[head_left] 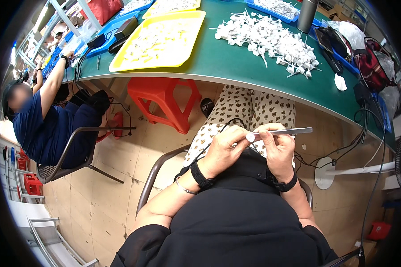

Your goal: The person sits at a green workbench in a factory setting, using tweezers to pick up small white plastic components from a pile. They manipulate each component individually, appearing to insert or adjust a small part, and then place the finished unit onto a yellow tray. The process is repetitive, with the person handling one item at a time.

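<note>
Above my lap, my left hand [228, 149] pinches a small white round-headed piece [250, 137] between thumb and fingertips. Close beside it, my right hand [277, 150] is closed around flat silver metal tweezers [296, 131], whose broad end points right. The tips of the tweezers meet the white piece or lie right at it; fingers hide the exact contact. On the green table [214, 58] ahead lies a heap of small white plastic parts [272, 40] with thin stems. A yellow tray [189, 46] to its left holds many small pale pieces.
A dark cylindrical bottle [307, 15] and a maroon bag [374, 62] stand at the table's right. Under the table is a red stool [162, 100]. Cables [363, 129] hang near a white stand base [324, 172]. A co-worker in blue [53, 122] sits at left.
</note>
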{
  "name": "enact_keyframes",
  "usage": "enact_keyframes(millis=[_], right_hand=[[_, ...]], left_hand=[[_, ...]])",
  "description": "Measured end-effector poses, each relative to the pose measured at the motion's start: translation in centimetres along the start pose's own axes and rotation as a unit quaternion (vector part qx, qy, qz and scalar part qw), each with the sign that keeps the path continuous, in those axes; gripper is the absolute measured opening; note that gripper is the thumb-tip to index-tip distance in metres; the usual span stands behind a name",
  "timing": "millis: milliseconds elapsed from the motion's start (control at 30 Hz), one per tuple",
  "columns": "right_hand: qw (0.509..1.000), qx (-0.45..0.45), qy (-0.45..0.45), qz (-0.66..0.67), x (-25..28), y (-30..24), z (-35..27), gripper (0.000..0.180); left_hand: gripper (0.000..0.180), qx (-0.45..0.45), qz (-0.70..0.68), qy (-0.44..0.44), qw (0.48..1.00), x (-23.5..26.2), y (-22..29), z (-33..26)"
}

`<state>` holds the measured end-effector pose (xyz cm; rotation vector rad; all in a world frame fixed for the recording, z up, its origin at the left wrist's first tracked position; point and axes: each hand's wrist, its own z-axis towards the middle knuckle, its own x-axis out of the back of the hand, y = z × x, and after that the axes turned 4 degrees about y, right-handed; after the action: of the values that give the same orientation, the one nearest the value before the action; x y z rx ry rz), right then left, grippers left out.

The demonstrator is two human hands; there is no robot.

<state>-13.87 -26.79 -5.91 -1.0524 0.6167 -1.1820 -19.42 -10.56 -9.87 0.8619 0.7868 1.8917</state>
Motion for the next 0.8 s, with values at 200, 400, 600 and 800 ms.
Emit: enact_keyframes(millis=[200, 400, 600, 800], right_hand=[[1.000, 0.010, 0.012, 0.014, -0.2, 0.2, -0.1, 0.015], [0.998, 0.040, 0.002, -0.038, 0.1, 0.2, 0.0, 0.014], [0.987, 0.119, -0.018, -0.111, 0.3, -0.1, 0.3, 0.009], [0.953, 0.240, -0.070, -0.173, 0.4, -1.0, 1.1, 0.006]], left_hand=[[0.012, 0.001, -0.004, -0.002, 1.000, 0.0, 0.1, 0.1], [0.011, 0.013, -0.012, -0.001, 1.000, -0.1, 0.1, -0.1], [0.012, -0.009, -0.007, 0.001, 1.000, -0.1, 0.1, 0.0], [0.014, -0.005, -0.029, 0.003, 1.000, -0.2, -0.1, -0.3]])
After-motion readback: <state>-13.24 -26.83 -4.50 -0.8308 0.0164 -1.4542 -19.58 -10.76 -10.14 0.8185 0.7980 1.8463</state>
